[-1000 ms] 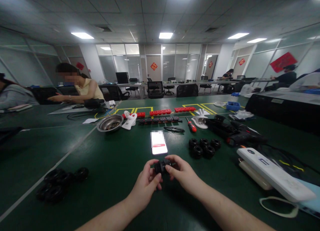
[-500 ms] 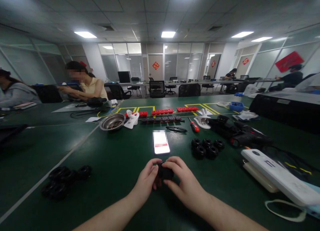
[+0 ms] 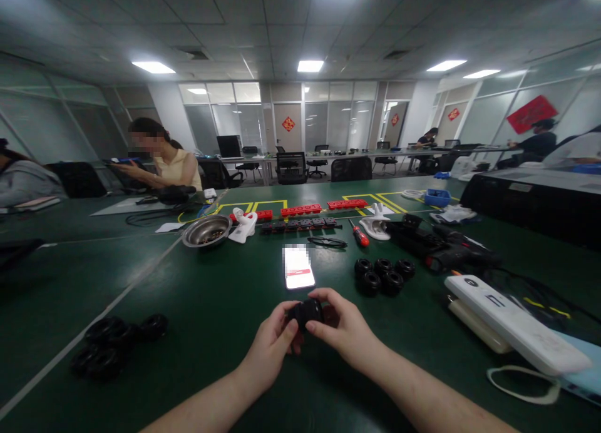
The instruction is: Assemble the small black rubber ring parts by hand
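A black wheel [image 3: 310, 309], round and shiny, is held between my two hands just above the table. My left hand [image 3: 268, 338] is closed on its left side, thumb in front and fingers partly hidden behind. From the right, my right hand [image 3: 351, 328] grips it with the thumb below and the fingers over the top. Beyond the hands lies a lit phone [image 3: 299, 269]. Several similar black wheels [image 3: 384, 275] stand grouped to the right, and a loose heap of black wheels [image 3: 106, 345] sits on the left.
Behind the phone are glasses [image 3: 327, 241], a red screwdriver [image 3: 359, 234], a black strip of parts [image 3: 300, 225] and red strips [image 3: 300, 210]. A metal bowl [image 3: 205, 231] with small pieces stands left. A white device [image 3: 511, 320] lies right. A person [image 3: 176, 167] sits across at left.
The wheel has turned in my hands and shows more of its rounded side. My right fingers have shifted up and over it. The view has moved slightly to the right.
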Demonstrator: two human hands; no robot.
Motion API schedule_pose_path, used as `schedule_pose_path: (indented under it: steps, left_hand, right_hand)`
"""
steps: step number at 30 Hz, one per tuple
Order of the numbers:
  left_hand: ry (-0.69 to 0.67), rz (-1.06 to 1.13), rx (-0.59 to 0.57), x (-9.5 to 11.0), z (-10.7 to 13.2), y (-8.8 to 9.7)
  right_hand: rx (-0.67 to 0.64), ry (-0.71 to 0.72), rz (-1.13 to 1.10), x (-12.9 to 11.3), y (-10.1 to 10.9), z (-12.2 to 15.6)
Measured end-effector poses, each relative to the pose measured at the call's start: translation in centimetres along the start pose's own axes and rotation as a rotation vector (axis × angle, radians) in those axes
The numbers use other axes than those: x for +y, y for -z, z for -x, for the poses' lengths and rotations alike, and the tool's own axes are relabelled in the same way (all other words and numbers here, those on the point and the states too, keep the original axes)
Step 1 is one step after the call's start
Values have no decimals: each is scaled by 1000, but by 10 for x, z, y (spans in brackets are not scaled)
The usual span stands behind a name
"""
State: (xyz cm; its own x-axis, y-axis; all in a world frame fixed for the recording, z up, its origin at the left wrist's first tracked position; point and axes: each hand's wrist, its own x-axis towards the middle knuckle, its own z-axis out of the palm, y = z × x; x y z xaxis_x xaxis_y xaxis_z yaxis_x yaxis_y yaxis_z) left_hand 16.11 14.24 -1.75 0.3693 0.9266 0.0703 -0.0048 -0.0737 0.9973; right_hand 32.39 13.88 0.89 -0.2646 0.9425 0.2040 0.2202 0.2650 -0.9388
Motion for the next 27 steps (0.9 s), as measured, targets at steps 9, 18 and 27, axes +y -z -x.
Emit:
schedule_pose_path:
  steps: [9,18,27]
  left_hand:
    - [181,2,90,4,-5,3]
    - [60,-37,94,2,-3,1]
    - [7,-112,-14,5,1,0]
  right_hand:
    - [-126,277,275,-25,-1,17]
    - [16,-21,27,6,-9,6]
    - [9,-13,-4,1,0,0]
